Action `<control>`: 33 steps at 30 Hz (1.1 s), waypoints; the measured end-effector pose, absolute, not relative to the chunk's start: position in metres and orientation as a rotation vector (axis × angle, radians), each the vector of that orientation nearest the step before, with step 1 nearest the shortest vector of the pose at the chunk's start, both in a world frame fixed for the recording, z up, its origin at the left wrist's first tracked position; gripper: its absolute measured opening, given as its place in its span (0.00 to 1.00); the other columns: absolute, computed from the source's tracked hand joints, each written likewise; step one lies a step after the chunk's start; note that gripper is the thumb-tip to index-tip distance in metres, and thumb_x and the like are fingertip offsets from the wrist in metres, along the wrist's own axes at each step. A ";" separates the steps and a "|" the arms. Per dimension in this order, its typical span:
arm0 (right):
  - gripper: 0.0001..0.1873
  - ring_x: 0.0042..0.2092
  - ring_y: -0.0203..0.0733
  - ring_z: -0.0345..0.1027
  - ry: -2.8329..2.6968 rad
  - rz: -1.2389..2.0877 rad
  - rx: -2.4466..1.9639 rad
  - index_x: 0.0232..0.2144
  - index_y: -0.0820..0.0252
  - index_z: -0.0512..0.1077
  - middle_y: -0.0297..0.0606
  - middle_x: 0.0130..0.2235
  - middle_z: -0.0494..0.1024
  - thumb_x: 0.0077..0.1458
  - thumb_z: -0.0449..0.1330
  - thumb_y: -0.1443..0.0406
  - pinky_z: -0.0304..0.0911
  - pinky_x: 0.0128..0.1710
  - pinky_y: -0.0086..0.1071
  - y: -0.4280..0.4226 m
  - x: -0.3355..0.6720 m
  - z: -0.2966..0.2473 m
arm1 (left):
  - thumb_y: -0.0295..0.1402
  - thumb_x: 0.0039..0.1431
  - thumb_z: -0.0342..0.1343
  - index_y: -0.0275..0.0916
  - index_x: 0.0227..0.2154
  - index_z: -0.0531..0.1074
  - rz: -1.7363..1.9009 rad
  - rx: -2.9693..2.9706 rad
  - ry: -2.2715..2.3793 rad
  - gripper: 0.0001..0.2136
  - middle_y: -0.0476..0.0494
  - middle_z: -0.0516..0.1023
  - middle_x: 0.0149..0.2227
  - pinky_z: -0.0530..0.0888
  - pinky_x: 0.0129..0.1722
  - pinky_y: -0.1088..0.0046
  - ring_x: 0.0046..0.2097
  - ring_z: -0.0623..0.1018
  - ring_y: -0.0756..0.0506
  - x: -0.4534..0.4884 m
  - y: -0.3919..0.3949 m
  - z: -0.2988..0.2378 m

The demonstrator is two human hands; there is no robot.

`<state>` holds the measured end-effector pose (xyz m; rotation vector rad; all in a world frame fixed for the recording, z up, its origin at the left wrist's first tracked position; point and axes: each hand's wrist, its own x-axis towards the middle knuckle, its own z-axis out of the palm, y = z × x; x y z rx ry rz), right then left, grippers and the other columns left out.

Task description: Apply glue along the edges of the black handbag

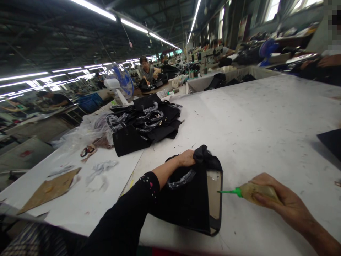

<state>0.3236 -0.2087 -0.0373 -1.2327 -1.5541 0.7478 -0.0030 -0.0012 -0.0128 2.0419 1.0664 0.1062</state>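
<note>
A black handbag lies on the white table in front of me, its open side frame with a beige inner panel facing right. Clear plastic wraps its handle. At the bag's top edge, my left hand is closed on bunched black fabric; its fingertips are partly hidden. To the right, my right hand is wrapped round a yellowish squeeze bottle. The bottle's thin green nozzle points left, with its tip at the beige panel; whether it touches cannot be told.
Several black bags with plastic-wrapped handles are piled at the far left of the table. Nearby lie scissors, clear plastic and a cardboard piece. A blue fan stands behind. A dark panel lies at right; co-workers sit beyond.
</note>
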 end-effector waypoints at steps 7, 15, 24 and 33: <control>0.09 0.43 0.54 0.80 -1.550 0.760 -1.174 0.44 0.45 0.83 0.39 0.43 0.82 0.63 0.71 0.53 0.79 0.38 0.40 -0.223 0.319 -0.040 | 0.29 0.54 0.61 0.36 0.25 0.77 0.119 2.042 1.085 0.04 0.49 0.74 0.28 0.74 0.42 0.70 0.37 0.75 0.45 -0.002 -0.003 -0.011; 0.15 0.43 0.55 0.81 -1.471 0.675 -1.247 0.42 0.46 0.84 0.41 0.43 0.83 0.61 0.73 0.46 0.80 0.41 0.43 -0.220 0.324 -0.044 | 0.29 0.54 0.61 0.36 0.26 0.77 0.130 2.055 1.088 0.04 0.50 0.73 0.27 0.74 0.42 0.70 0.36 0.74 0.45 -0.001 -0.005 -0.008; 0.15 0.42 0.52 0.81 -1.486 0.683 -1.243 0.43 0.46 0.84 0.40 0.43 0.83 0.62 0.73 0.47 0.81 0.40 0.39 -0.230 0.323 -0.042 | 0.28 0.54 0.60 0.35 0.29 0.80 0.139 2.069 1.077 0.04 0.49 0.78 0.29 0.76 0.43 0.69 0.37 0.77 0.44 -0.002 -0.004 -0.012; 0.10 0.43 0.51 0.83 -1.614 0.776 -1.163 0.47 0.40 0.83 0.37 0.45 0.83 0.65 0.72 0.54 0.82 0.40 0.37 -0.256 0.315 -0.028 | 0.30 0.54 0.62 0.36 0.30 0.81 0.144 2.082 1.058 0.05 0.49 0.80 0.31 0.77 0.44 0.69 0.40 0.79 0.43 -0.002 -0.006 -0.010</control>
